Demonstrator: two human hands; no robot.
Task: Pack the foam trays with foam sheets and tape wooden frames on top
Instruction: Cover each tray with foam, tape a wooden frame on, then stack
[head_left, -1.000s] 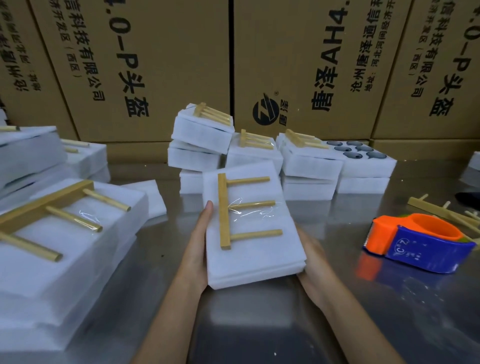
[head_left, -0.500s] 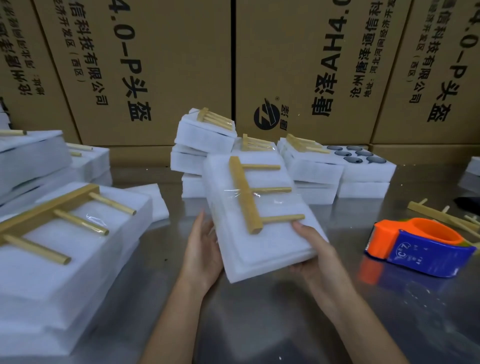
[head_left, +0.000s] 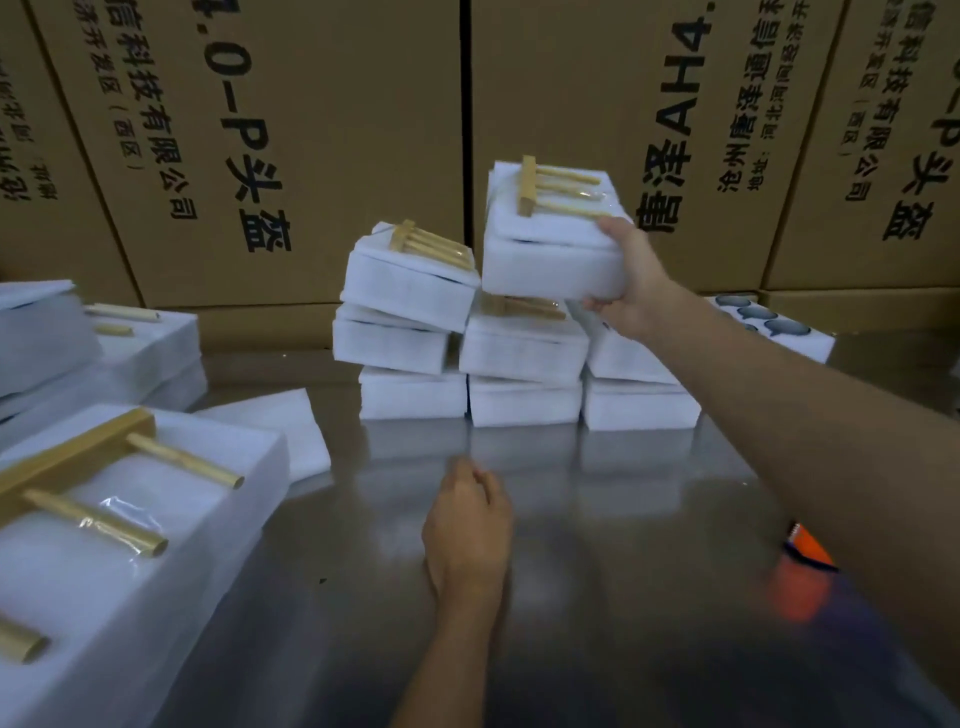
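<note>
Foam tray (head_left: 550, 260), light but soft, is gripped at its right end by the right hand (head_left: 631, 283), fingers curled underneath; left hand (head_left: 467, 525) hangs loosely curled, holding nothing.

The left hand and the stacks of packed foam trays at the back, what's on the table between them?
Head view: nothing; only bare steel table lies between the left hand and the stacks of packed foam trays.

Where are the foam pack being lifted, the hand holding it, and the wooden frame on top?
Foam pack (head_left: 550, 267): head view, on its white front side.
Right hand (head_left: 631, 280): head view, on the back of the hand gripping the pack's right end.
Wooden frame (head_left: 527, 184): head view, on its crossbar.
</note>
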